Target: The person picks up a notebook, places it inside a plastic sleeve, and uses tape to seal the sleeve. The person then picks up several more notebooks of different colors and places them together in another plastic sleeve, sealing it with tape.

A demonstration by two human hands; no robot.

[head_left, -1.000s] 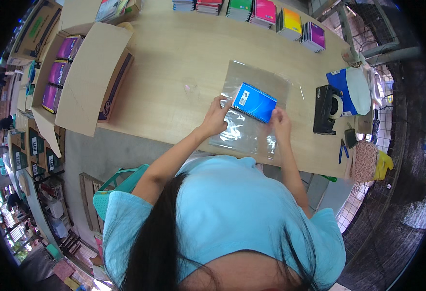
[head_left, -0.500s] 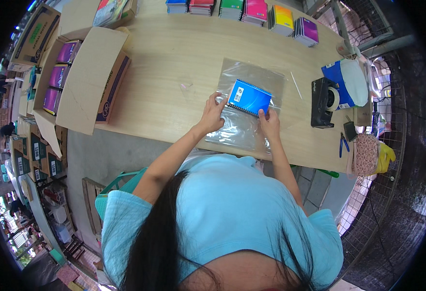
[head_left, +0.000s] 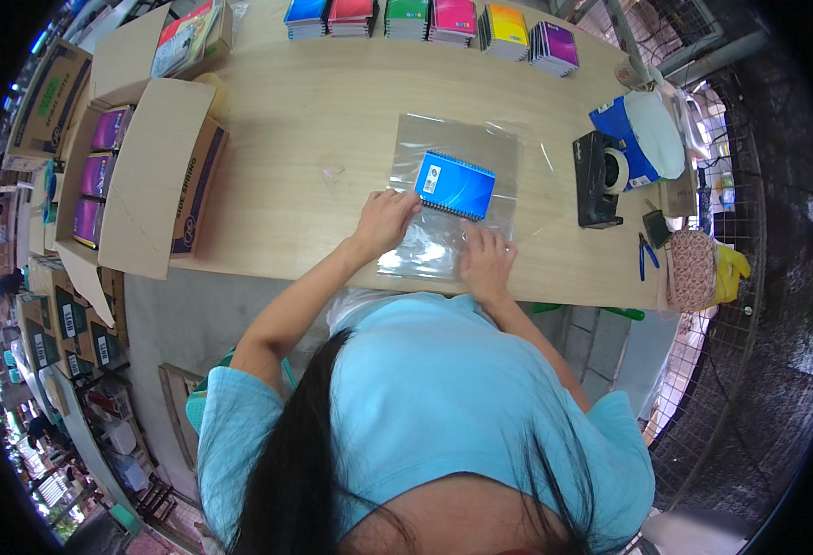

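Observation:
A small blue spiral notebook (head_left: 463, 190) lies on a clear plastic sheet or bag (head_left: 413, 139), its black coil along the near edge and a white label at its left end. My left hand (head_left: 385, 225) is closed, with curled fingertips at the notebook's near left corner, over the plastic. Whether it pinches plastic or the notebook's corner is hidden. My right hand (head_left: 487, 262) rests on the plastic just nearer than the notebook, fingers stretched out and apart, holding nothing.
Notebook stacks in several colours (head_left: 452, 18) line the far edge. An open carton (head_left: 147, 185) with purple notebooks stands left. At the right are a black tape dispenser (head_left: 597, 185), a blue-and-white package (head_left: 642, 139), blue-handled pliers (head_left: 647, 257) and a patterned cloth bundle (head_left: 691, 268).
My right hand has let go of the notebook's near right edge and moved nearer, flat onto the plastic. My left hand's fingers have drawn closed by the corner. The view has shifted slightly.

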